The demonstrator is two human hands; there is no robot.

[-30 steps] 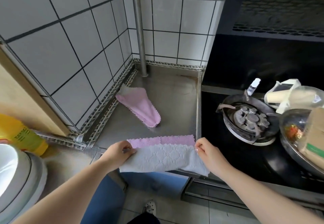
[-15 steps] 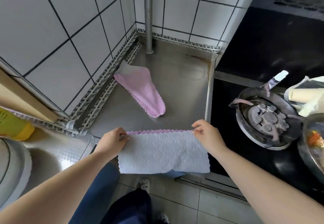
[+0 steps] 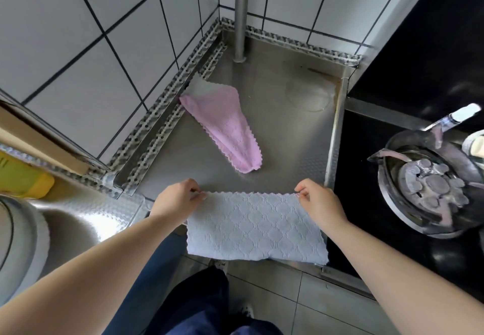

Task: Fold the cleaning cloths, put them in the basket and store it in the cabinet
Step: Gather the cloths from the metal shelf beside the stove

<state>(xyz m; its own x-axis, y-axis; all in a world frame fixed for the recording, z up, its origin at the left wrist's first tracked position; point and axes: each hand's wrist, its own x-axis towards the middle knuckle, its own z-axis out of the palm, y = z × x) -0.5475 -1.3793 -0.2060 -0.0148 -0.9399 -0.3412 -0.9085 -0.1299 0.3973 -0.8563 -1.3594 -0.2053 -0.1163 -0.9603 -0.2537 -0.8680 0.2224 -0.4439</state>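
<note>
Two hands hold one pale grey cloth (image 3: 255,227) by its upper corners at the front edge of the steel counter (image 3: 282,135). Long axis of the cloth runs left to right, parallel to that front edge; its scalloped top hem is stretched taut and the free lower half hangs past the edge, toward the floor. Left hand (image 3: 178,199) pinches the upper left corner between thumb and curled fingers; right hand (image 3: 318,202) pinches the upper right corner likewise. Both forearms reach forward, knuckles uppermost. A pink cloth (image 3: 225,127) lies farther back on the counter, folded narrow, its long axis diagonal, the tapered end pointing toward the front edge, well apart from the grey cloth. A gas burner (image 3: 429,185) sits to the right of the counter.
</note>
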